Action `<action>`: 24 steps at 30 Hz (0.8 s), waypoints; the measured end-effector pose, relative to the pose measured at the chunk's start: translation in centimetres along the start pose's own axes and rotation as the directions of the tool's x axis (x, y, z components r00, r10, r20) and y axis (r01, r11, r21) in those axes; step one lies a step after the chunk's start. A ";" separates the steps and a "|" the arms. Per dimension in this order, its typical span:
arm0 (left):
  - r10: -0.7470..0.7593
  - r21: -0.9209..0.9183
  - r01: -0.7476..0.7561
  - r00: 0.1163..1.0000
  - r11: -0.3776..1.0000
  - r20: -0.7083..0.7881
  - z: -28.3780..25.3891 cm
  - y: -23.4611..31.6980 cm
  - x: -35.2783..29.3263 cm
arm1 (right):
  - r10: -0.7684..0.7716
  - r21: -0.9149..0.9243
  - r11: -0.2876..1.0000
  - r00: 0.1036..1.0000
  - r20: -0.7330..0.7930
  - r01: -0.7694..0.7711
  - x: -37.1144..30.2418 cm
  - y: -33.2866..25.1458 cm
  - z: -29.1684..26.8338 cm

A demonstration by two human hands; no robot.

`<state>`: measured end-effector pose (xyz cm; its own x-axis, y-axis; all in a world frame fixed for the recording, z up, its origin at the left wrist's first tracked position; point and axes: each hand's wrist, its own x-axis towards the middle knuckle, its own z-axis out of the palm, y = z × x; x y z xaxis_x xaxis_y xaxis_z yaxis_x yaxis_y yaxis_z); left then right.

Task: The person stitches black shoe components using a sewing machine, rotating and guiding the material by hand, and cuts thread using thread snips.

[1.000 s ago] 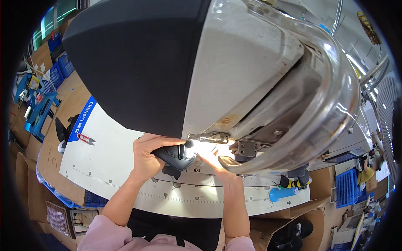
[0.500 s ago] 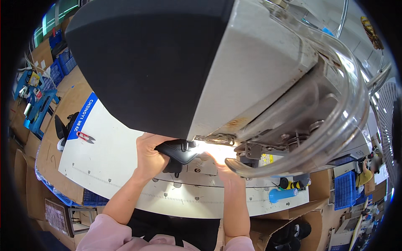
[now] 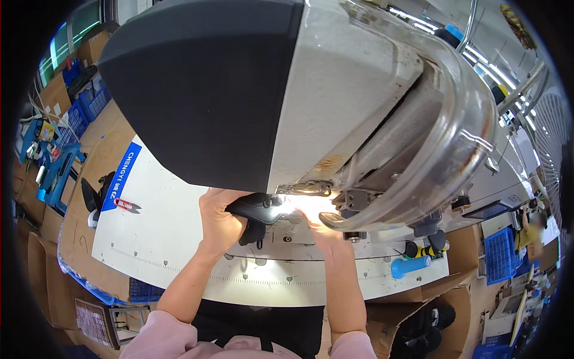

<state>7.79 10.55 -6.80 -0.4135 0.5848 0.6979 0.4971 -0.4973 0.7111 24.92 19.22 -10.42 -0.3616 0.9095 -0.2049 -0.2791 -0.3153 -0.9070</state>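
My left hand (image 3: 222, 220) is closed around a black leather piece (image 3: 258, 210) with a smooth, curved edge. This piece sits under the head of a sewing machine (image 3: 335, 102), in the bright glow of its lamp. My right hand (image 3: 320, 222) reaches to the right end of the piece. Glare and the machine's clear curved guard (image 3: 460, 149) hide most of its fingers, so its grip is unclear. The machine head also covers the tips of the left fingers.
Red-handled thread snips (image 3: 127, 205) lie on the white table (image 3: 173, 239) at left. A blue cylinder (image 3: 411, 267) stands near the right edge, beside a yellow-and-black object (image 3: 421, 248). Black pieces fill a cardboard box (image 3: 460, 317) below right. Blue crates (image 3: 500, 256) stand farther off.
My view has shifted slightly, so the machine head sits farther left in the picture. Both hands stay at the lit spot, and the left keeps hold of the black leather piece.
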 end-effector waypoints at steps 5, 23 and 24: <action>0.173 0.160 -0.192 0.977 0.968 0.125 -0.6 -0.7 -0.1 | -0.153 0.240 0.963 0.980 0.125 0.120 -0.4 0.8 -0.8; -0.670 -0.550 0.573 0.742 0.608 0.034 -16.2 0.5 3.7 | -0.548 -0.423 -0.275 0.221 0.807 0.863 -4.9 1.8 10.1; -0.670 -0.546 0.573 0.742 0.611 0.030 -16.5 0.8 3.5 | -0.528 -0.348 -0.264 0.167 0.832 0.899 -4.5 2.1 10.7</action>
<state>-5.84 1.58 -2.36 -0.6170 0.7860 0.0390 -0.3503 -0.3186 0.8808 16.49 11.55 -7.45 -0.6534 0.0934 0.7513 0.0584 0.9956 -0.0730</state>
